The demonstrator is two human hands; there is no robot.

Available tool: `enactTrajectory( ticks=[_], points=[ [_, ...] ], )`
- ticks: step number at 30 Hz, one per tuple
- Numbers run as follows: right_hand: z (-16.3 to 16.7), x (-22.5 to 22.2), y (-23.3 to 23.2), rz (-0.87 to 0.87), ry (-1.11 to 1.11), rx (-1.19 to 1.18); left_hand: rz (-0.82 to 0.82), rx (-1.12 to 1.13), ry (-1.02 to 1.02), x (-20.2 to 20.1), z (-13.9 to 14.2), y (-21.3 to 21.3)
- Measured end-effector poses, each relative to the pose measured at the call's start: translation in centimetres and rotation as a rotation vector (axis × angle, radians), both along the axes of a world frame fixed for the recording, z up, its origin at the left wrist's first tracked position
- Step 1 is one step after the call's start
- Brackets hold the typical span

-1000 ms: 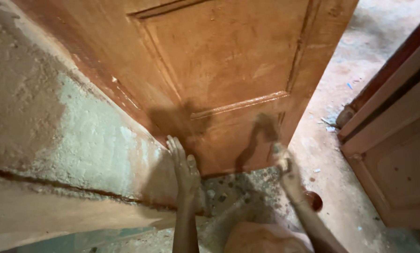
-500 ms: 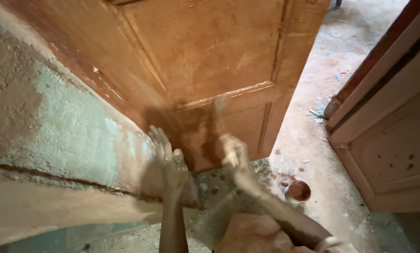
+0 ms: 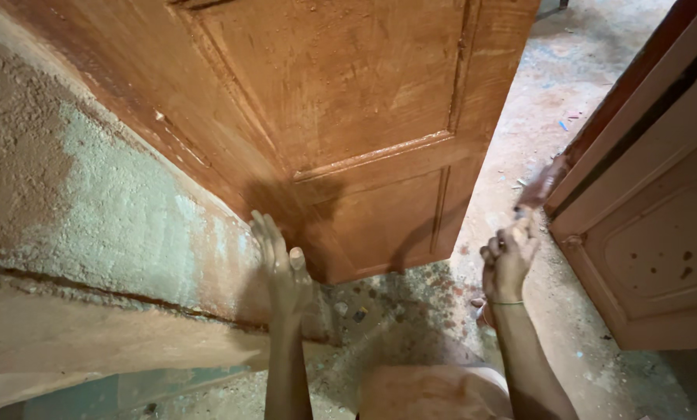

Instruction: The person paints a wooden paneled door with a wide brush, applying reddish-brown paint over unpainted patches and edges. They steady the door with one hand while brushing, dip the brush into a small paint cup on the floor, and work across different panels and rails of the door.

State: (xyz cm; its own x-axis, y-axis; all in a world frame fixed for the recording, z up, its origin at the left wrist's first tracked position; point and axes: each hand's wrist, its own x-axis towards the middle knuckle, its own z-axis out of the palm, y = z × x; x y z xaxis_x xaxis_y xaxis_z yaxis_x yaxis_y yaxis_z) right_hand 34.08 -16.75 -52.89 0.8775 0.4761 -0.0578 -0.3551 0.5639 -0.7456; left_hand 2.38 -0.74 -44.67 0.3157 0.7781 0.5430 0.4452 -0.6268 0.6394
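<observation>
Now left hand point(image 3: 284, 272) flat on wall point(image 3: 92, 210), right hand point(image 3: 508, 260) raised

left hand point(image 3: 282, 268) flat on wall point(image 3: 92, 210) by brown door point(image 3: 364, 117) | right hand point(image 3: 508, 260) grip closed on paintbrush point(image 3: 539, 187)

Packages: none visible. Labels: none visible. Signs: none visible. Screens: none visible.

Nothing near the brown panelled door point(image 3: 348, 117) counts as any of the four kinds. A few small blue scraps point(image 3: 564, 124) lie on the floor to the right of the door; they are too small to tell whether they are wrapper pieces.
</observation>
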Motion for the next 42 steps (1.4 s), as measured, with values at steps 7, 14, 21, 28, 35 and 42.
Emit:
enactTrajectory(
  ticks=[7,14,21,28,35,42],
  points=[
    [0.2,-7.7,4.1,0.169,-0.336,-0.325,0.02,-0.097,0.13,1.1,-3.2,2.3],
    [-0.3,-16.6,5.8,0.968,-0.672,-0.503,-0.027,-0.113,0.089,1.1,-5.8,2.2],
    [-2.1,-5.8,3.1,0.294,-0.049,-0.368,0.017,-0.056,0.109,0.2,-7.0,2.4],
    [-2.4,-1.7,-0.3,0.002,0.051,-0.162,-0.042,-0.079,0.065,0.4,-7.1,2.5],
    [-1.5,-11.4,4.5,0.075,-1.122,-0.441,0.023,-0.1,0.114,-1.4,-6.8,1.8],
    [0.6,-18.4,3.8,0.677,-0.933,-0.415,0.074,-0.208,0.098,-3.8,-6.9,-0.6]
  ],
)
